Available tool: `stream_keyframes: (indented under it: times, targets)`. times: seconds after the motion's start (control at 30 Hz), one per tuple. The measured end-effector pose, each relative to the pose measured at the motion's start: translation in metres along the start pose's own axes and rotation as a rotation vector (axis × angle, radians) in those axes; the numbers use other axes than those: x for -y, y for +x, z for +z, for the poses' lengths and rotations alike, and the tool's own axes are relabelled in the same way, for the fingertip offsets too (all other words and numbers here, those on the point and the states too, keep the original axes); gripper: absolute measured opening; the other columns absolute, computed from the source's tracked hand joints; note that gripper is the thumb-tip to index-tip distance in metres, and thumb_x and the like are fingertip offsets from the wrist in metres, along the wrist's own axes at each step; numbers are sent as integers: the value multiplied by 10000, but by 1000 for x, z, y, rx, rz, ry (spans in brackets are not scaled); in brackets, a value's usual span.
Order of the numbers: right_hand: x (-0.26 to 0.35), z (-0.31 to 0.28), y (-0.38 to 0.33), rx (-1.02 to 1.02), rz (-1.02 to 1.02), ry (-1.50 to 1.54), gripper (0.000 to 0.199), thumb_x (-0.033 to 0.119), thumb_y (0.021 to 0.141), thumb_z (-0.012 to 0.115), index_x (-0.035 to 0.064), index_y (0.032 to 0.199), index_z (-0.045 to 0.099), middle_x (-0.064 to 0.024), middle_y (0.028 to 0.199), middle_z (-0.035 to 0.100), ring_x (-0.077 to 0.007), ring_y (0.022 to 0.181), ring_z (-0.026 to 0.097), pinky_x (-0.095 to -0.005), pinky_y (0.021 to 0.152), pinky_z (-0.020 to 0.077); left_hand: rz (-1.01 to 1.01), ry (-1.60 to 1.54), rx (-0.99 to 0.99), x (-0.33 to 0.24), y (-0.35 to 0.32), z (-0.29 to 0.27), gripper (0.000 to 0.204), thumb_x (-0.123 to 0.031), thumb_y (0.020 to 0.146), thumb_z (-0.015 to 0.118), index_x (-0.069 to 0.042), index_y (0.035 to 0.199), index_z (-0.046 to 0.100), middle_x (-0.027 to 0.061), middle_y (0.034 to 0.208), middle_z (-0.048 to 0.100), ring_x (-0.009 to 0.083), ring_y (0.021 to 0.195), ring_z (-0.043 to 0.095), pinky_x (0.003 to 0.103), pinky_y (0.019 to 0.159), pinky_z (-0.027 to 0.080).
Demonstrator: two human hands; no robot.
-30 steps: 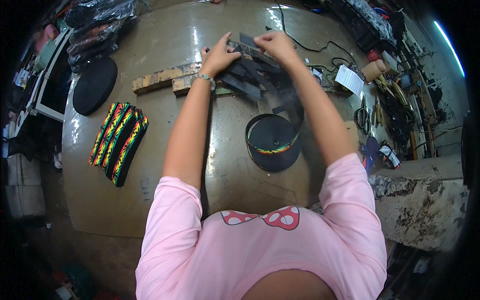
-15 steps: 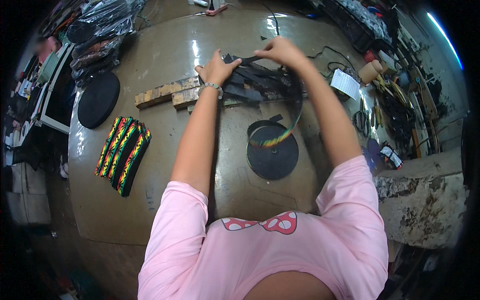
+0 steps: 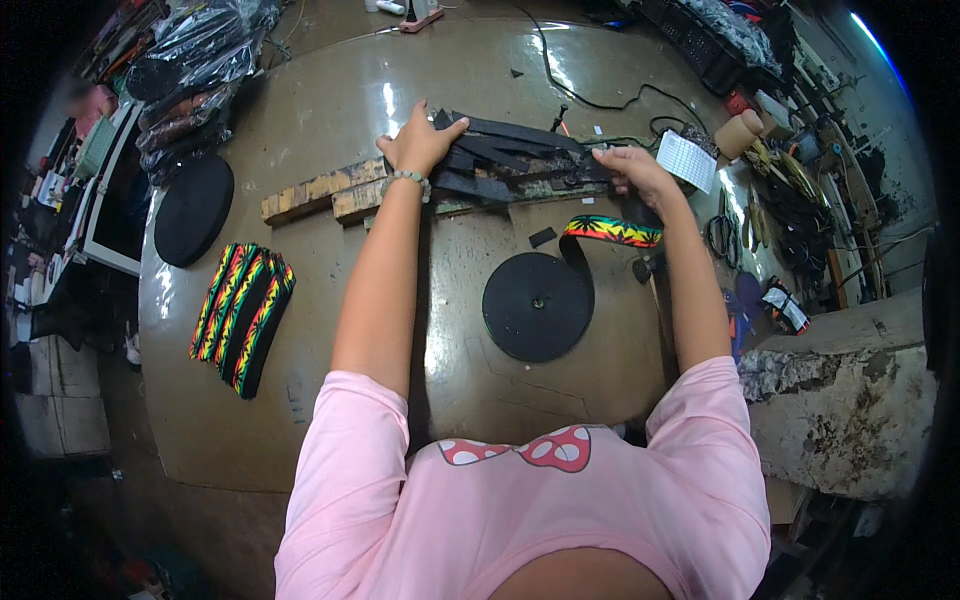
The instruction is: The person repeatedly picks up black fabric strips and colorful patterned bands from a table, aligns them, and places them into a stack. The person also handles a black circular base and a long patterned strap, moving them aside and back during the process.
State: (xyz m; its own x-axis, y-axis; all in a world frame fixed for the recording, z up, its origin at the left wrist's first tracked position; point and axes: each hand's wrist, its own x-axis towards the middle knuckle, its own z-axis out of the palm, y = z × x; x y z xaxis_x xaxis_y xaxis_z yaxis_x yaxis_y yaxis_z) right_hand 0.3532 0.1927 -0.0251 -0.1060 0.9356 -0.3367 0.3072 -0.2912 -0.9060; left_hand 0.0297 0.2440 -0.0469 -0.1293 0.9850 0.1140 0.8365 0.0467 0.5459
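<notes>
- Head view: the glossy brown round table (image 3: 300,420) is curving away under the person, with bare top lying open between the two forearms and toward the near rim.
- A flat black roll of webbing (image 3: 538,306) is lying near the right forearm, its striped red-yellow-green strap end (image 3: 612,231) trailing up toward the right hand.
- A stack of cut striped strap pieces (image 3: 243,315) is sitting well apart to the left, and a second black disc-shaped roll (image 3: 193,209) is lying beyond it near the table's left edge.
- Both arms are stretching straight forward.
- The left hand (image 3: 418,145) is pressing down, fingers spread, on the left end of a pile of long black strap lengths (image 3: 520,165).
- The right hand (image 3: 632,170) is gripping the pile's right end, fingers curled around it.
- Wooden blocks (image 3: 325,192) are lying just left of the pile, with black cables (image 3: 590,95) crowding the far edge.
</notes>
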Motion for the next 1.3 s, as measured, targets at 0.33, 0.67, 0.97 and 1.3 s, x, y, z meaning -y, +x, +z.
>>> stream_keyframes:
  times: [0.33, 0.67, 0.97, 1.3]
  targets:
    - [-10, 6, -2, 55, 30, 37, 323, 383, 852, 634, 113, 703, 539, 87, 598, 368, -41, 502, 324, -198, 444, 266, -32, -9, 52, 1, 1, -1, 915, -688, 669, 590, -112, 1352, 394, 154, 1208, 574, 308, 1133, 537, 534, 1015, 172]
    - [-12, 4, 1, 56, 34, 26, 321, 373, 861, 626, 121, 689, 526, 84, 585, 373, -38, 488, 311, -198, 434, 257, -32, -25, 75, 3, 3, -1, 940, -701, 660, 594, -112, 1362, 385, 151, 1249, 552, 309, 1169, 512, 545, 1023, 168]
    - [-11, 1, -8, -119, 29, -75, 295, 345, 851, 640, 93, 721, 559, 71, 571, 410, -49, 474, 333, -217, 431, 268, 4, -34, -17, 8, 6, 8, 862, -617, 679, 633, -95, 1333, 423, 158, 1134, 618, 296, 1081, 573, 520, 1014, 176]
    - [31, 12, -97, -341, -298, -103, 246, 301, 878, 617, 69, 803, 593, 85, 563, 409, -19, 468, 330, -199, 443, 241, 123, -82, -38, 23, 12, -36, 784, -446, 636, 749, -186, 1317, 461, 116, 1095, 633, 267, 1055, 572, 534, 953, 243]
